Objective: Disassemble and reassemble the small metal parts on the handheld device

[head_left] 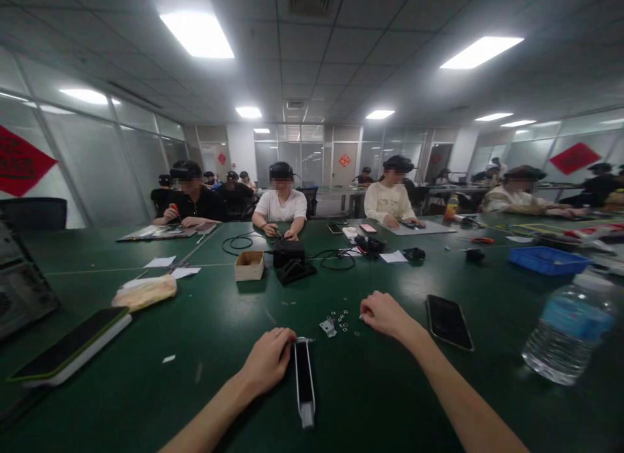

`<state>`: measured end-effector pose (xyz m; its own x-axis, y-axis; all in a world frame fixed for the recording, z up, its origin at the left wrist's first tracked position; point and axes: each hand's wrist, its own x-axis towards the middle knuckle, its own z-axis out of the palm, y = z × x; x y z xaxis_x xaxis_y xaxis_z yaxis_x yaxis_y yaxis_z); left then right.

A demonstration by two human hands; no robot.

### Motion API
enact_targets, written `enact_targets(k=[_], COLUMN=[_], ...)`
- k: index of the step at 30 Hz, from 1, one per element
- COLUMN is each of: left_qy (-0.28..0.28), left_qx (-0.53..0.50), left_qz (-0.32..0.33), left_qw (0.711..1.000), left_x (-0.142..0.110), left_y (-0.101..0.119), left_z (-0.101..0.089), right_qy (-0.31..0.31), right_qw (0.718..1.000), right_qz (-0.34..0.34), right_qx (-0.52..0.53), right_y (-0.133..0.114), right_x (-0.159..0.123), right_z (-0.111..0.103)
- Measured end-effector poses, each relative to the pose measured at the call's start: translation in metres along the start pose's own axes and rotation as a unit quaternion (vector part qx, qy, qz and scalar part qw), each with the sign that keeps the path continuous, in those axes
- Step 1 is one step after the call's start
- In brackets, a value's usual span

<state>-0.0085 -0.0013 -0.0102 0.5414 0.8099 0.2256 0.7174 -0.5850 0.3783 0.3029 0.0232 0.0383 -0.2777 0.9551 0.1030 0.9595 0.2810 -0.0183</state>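
My left hand (270, 361) is closed at the far end of a long, narrow white-framed piece with a dark inside (303, 375), which lies lengthwise on the green table. Its thumb and fingers press against the upper left corner. To the right of that lies a small silvery metal bracket (328, 327), with several tiny metal rings or clips (344, 320) scattered around it. My right hand (383, 313) rests on the table just right of these small parts, fingers curled in a pinch. A tiny light speck shows at its fingertips, too small to name.
A phone (448, 321) and a water bottle (568, 329) stand right, before a blue tray (548, 259). Ahead are a small cardboard box (249, 266) and a black device (288, 251) with cables. Leftward lies a green-edged device (71, 342). Several people work across the table (219, 401).
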Motion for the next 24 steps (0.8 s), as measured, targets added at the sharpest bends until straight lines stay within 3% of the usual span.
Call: enact_targets(k=[4,9,14,24], left_qy=[-0.006,-0.012,-0.019,-0.005], left_qx=[0.001,-0.008,-0.005,-0.026], left_qz=[-0.012,-0.016,-0.022,-0.008], left_qw=[1.000,1.000,1.000,1.000], left_x=[-0.001,-0.001,0.000,0.000], left_y=[0.001,0.003,0.008,-0.006], left_z=[-0.001,-0.002,-0.007,0.003], right_qy=[-0.064,-0.106,-0.091,-0.044], right_qw=[0.996,0.989,0.991,0.997], right_qz=[-0.009,0.041,0.040,0.046], right_qx=[0.062,0.092,0.090,0.046], right_y=[-0.009,-0.020,-0.023,-0.035], right_x=[-0.002,-0.002,-0.001,-0.005], right_z=[0.003,0.009,0.014,0.009])
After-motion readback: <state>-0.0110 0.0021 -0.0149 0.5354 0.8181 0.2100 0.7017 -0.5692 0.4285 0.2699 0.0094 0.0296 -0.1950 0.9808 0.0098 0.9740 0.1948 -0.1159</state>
